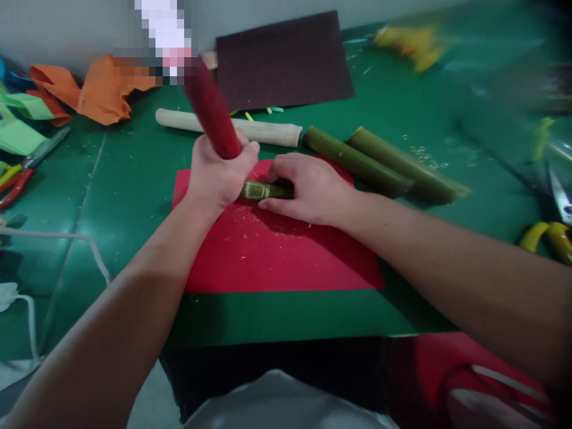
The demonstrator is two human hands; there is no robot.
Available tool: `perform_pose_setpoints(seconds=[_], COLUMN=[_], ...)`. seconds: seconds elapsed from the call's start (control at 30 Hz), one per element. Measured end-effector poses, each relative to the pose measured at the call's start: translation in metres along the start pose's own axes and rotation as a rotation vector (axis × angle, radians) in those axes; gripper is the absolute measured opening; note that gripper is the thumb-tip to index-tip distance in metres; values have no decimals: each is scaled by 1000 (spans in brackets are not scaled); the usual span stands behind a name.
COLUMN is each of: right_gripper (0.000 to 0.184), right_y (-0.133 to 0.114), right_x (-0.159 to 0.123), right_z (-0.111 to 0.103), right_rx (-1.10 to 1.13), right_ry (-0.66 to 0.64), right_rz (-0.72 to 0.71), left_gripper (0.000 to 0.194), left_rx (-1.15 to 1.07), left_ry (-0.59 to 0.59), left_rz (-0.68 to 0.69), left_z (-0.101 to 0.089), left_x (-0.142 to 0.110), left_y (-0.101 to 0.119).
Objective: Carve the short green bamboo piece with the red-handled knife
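Observation:
My left hand (221, 170) is closed around a long red handle (214, 113) that rises up and to the left. The upper end of the tool is pixelated, so its kind cannot be made out. Between my hands lies a short green bamboo piece (257, 190) with pale marks around its joint. My right hand (310, 187) is curled over its right part, thumb and fingers gripping it. The left end of the bamboo meets my left fist, where it is hidden. Beneath both hands is a red sheet (286, 262) scattered with pale shavings.
Two green bamboo lengths (357, 159) and a pale bamboo stick (272, 133) lie beyond my hands. A dark sheet (286, 62) is at the back. Orange paper (105, 89) and red-handled pliers (18, 185) lie left; yellow-handled scissors (560, 196) lie right. White cable (84, 237) crosses the left side.

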State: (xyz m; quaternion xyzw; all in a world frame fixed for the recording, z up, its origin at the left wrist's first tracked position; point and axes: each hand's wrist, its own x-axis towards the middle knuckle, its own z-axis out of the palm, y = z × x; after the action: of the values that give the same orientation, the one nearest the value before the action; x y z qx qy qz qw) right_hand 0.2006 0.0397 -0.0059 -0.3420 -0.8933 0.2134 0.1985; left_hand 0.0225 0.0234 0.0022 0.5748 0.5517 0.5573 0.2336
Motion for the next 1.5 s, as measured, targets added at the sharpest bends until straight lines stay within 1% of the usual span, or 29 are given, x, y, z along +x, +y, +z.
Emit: perform_pose_setpoints(seconds=[0.07, 0.17, 0.27, 0.33, 0.47, 0.53, 0.6, 0.67, 0.8, 0.83, 0.87, 0.9, 0.97, 1.03, 1.1, 1.2, 1.27, 1.33, 1.43, 1.47, 1.5], right_gripper=[27, 27, 28, 29, 29, 29, 29, 29, 28, 28, 27, 27, 28, 29, 29, 28, 28, 28, 28, 28, 28], right_y=[-1, -1, 0, 0, 2, 2, 3, 2, 0, 0, -1, -1, -2, -1, 0, 1, 1, 1, 1, 2, 2], right_x=[-1, -1, -1, -1, -1, -1, -1, -1, -1, -1, -1, -1, -1, -1, -1, -1, -1, -1, -1, -1, 0], right_z=[-1, -2, -2, -2, -1, 0, 0, 0, -1, -2, -2, -3, -3, -3, -2, -1, -1, -1, -2, -2, -2], right_rx=[-1, 13, 19, 32, 54, 58, 56, 44, 8, 2, -2, -4, 0, 10, 23, 37, 31, 14, -13, -16, -18], right_ry=[-9, -22, -21, -14, -5, -6, -7, -5, -10, -15, -19, -26, -38, -35, -24, -18, -15, -9, -2, -3, -5], right_rz=[0, 9, 16, 16, 8, 4, 3, 5, 5, 5, 7, 9, 16, 16, 15, 10, 2, -10, -21, -24, -26], left_gripper=[33, 32, 33, 30, 25, 24, 25, 28, 29, 29, 30, 32, 32, 30, 28, 26, 25, 27, 31, 32, 32], left_rx=[-44, -94, -105, -104, -81, -55, -29, -8, -63, -91, -114, -130, -133, -115, -89, -63, -40, -5, -9, -25, -38], left_ry=[9, -95, -205, -259, -323, -336, -325, -274, -71, -54, -62, -94, -181, -240, -281, -336, -339, -270, -75, -44, -43], left_rz=[27, 31, -18, -47, -65, -66, -66, -65, 15, 33, 43, 38, -1, -39, -65, -64, -57, -50, 5, 25, 40], left_z=[0, -3, -8, -9, -9, -9, -8, -7, -3, -3, -4, -5, -7, -9, -11, -11, -9, -6, -3, -2, -2], left_x=[2, 3, 2, 1, -1, -2, -3, -4, -1, 0, 1, 2, 2, 2, 0, -1, -2, -3, -2, -2, -2], left_y=[-4, -6, -2, 2, 6, 8, 9, 7, -2, -4, -6, -7, -5, -2, 3, 7, 7, 6, 2, 1, 0])
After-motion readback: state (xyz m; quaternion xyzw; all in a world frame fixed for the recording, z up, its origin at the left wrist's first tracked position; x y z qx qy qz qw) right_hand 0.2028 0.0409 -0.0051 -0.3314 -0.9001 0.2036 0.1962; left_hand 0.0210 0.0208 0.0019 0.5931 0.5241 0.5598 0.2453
